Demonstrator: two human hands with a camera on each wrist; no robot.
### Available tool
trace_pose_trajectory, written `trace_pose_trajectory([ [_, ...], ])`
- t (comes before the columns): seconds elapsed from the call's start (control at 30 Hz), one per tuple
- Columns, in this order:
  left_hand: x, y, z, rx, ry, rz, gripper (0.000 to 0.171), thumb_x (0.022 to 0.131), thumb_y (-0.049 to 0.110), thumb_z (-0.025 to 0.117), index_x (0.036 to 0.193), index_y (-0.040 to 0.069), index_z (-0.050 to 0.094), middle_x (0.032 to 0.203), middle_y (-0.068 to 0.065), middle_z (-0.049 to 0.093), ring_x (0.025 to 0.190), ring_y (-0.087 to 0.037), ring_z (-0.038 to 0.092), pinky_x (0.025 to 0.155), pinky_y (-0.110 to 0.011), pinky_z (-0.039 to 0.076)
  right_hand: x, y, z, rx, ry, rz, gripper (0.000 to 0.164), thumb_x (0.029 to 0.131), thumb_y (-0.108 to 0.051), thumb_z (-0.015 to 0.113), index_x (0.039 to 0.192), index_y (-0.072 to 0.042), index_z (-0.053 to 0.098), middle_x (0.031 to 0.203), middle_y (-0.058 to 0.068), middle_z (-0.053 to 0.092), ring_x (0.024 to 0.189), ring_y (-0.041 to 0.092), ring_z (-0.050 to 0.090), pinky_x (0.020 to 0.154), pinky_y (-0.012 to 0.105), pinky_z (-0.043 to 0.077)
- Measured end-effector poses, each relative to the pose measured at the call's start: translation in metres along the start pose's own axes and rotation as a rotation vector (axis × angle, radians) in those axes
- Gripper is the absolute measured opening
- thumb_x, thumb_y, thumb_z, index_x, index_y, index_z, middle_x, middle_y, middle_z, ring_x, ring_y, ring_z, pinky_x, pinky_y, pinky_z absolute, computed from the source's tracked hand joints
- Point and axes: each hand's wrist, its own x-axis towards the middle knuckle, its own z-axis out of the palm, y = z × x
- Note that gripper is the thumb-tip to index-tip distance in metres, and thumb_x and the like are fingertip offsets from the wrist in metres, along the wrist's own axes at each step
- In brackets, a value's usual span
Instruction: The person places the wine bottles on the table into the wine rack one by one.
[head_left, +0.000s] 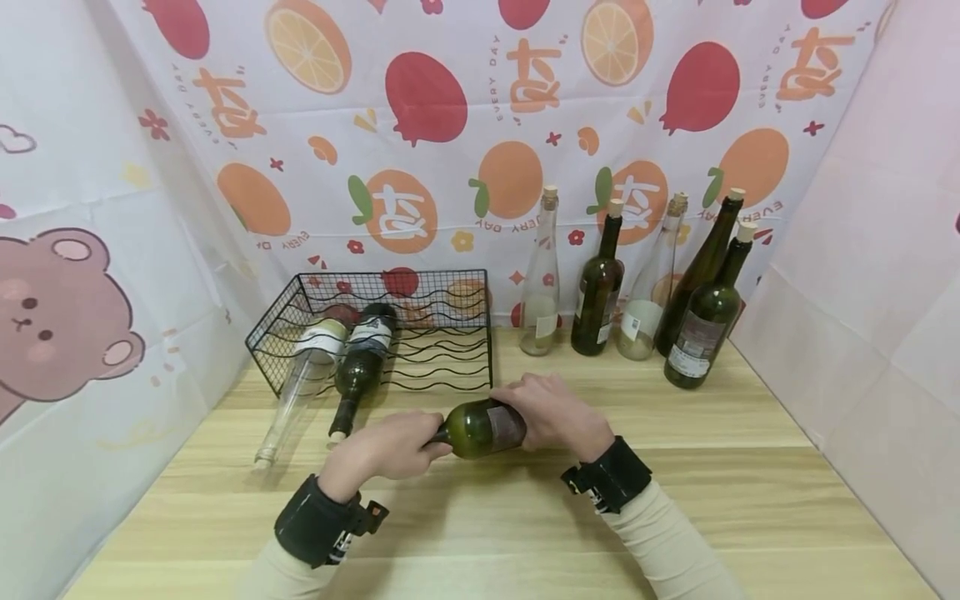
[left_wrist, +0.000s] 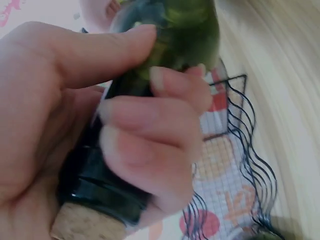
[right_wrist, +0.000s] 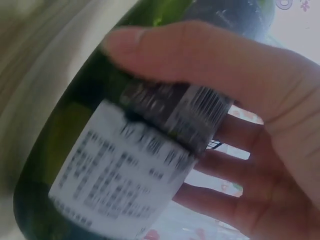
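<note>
A dark green wine bottle [head_left: 480, 428] is held nearly level over the wooden table, in front of the wire rack. My left hand [head_left: 397, 446] grips its neck; in the left wrist view the fingers curl round it and a cork [left_wrist: 88, 223] shows below the palm. My right hand [head_left: 551, 412] holds the base end, its thumb lying across the labelled body in the right wrist view, where a white label [right_wrist: 122, 175] shows. The black wire rack [head_left: 438, 385] carries a clear bottle [head_left: 300, 387] and a dark bottle [head_left: 360, 367], necks toward me.
To the right of the rack stand several corked bottles: a clear one [head_left: 540, 283], a dark green one [head_left: 597, 292], another clear one [head_left: 647, 292] and a green one [head_left: 705, 325] among them. A fruit-print cloth [head_left: 450, 167] hangs behind the table [head_left: 480, 533].
</note>
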Motion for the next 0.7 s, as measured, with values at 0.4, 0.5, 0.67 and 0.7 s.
trace_pose_trajectory([
  [0.4, -0.035, -0.029, -0.012, -0.065, 0.059, 0.003, 0.023, 0.1, 0.028, 0.065, 0.083, 0.016, 0.056, 0.071, 0.006, 0.047, 0.059, -0.006, 0.04, 0.055, -0.024, 0.034, -0.008, 0.007, -0.006, 0.22, -0.078, 0.065, 0.089, 0.071, -0.027, 0.095, 0.149, -0.015, 0.053, 0.145, 0.009, 0.063, 0.128, 0.029, 0.062, 0.105, 0.048, 0.052],
  [0.5, -0.048, -0.035, -0.013, -0.051, 0.084, -0.026, 0.022, 0.1, 0.031, 0.065, 0.084, 0.017, 0.057, 0.073, 0.006, 0.048, 0.061, -0.005, 0.04, 0.056, -0.023, 0.035, -0.011, 0.016, -0.013, 0.24, -0.064, 0.077, 0.087, 0.072, -0.026, 0.094, 0.149, -0.015, 0.054, 0.147, 0.01, 0.061, 0.133, 0.031, 0.06, 0.106, 0.05, 0.051],
  [0.67, -0.066, -0.049, -0.014, -0.07, 0.091, -0.059, 0.023, 0.099, 0.032, 0.065, 0.086, 0.016, 0.057, 0.074, 0.006, 0.05, 0.062, -0.005, 0.043, 0.056, -0.024, 0.037, -0.018, 0.029, -0.026, 0.227, -0.038, 0.116, 0.084, 0.077, -0.028, 0.091, 0.15, -0.011, 0.054, 0.152, 0.011, 0.057, 0.139, 0.034, 0.055, 0.113, 0.051, 0.047],
  [0.7, -0.069, -0.052, -0.014, -0.071, 0.094, -0.063, 0.023, 0.1, 0.032, 0.065, 0.086, 0.015, 0.057, 0.074, 0.005, 0.05, 0.063, -0.005, 0.044, 0.057, -0.024, 0.037, -0.019, 0.031, -0.028, 0.225, -0.032, 0.115, 0.083, 0.077, -0.028, 0.091, 0.149, -0.01, 0.054, 0.151, 0.012, 0.058, 0.138, 0.035, 0.056, 0.112, 0.051, 0.048],
])
